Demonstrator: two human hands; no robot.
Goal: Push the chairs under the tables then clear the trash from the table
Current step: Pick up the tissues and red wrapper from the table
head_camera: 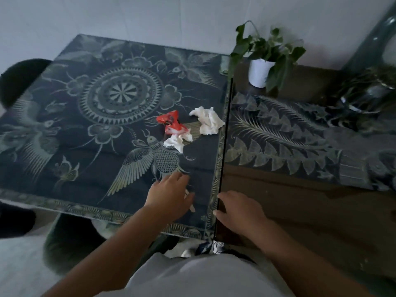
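Note:
Trash lies on the patterned dark table (pixel 64 125): a crumpled white tissue (pixel 207 121), a red wrapper (pixel 172 123) and a smaller white tissue (pixel 176 142) touching it. My left hand (pixel 171 194) rests flat on the table below the trash, fingers apart, with a small pale scrap (pixel 189 200) showing at its right edge. My right hand (pixel 237 211) lies near the seam between the two tables, fingers loosely spread, nothing seen in it. A dark round chair (pixel 19 80) shows at the table's far left, and another dark seat (pixel 70 243) sits partly under the near edge.
A second table (pixel 300 211) with a patterned runner joins on the right. It carries a potted plant in a white pot (pixel 260 71) and a glass vase (pixel 364 97) at the back right. A white wall stands behind.

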